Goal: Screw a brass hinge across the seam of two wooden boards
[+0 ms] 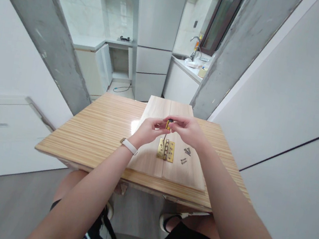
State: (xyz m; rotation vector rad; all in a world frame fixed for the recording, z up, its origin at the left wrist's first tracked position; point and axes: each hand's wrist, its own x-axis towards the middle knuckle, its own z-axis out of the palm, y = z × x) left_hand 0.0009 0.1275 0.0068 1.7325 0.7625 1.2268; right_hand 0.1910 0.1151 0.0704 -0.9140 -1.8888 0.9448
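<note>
Both my hands meet around a yellow and black screwdriver (168,124) held nearly upright. My left hand (152,129), with a pale watch band on its wrist, has its fingers closed on the handle from the left. From the right, my right hand (186,129) pinches the handle near its black top. The shaft points down to the left leaf of a brass hinge (170,155); whether the tip sits in a screw is too small to tell. The hinge lies open across the seam of two pale wooden boards (147,166). Several loose screws (187,151) lie right of it.
The boards rest on a striped wooden table (90,137). Beyond it stand a grey fridge (160,14) and a counter with a sink tap (194,46). A white panel (303,90) rises close on the right. My legs are under the table's front edge.
</note>
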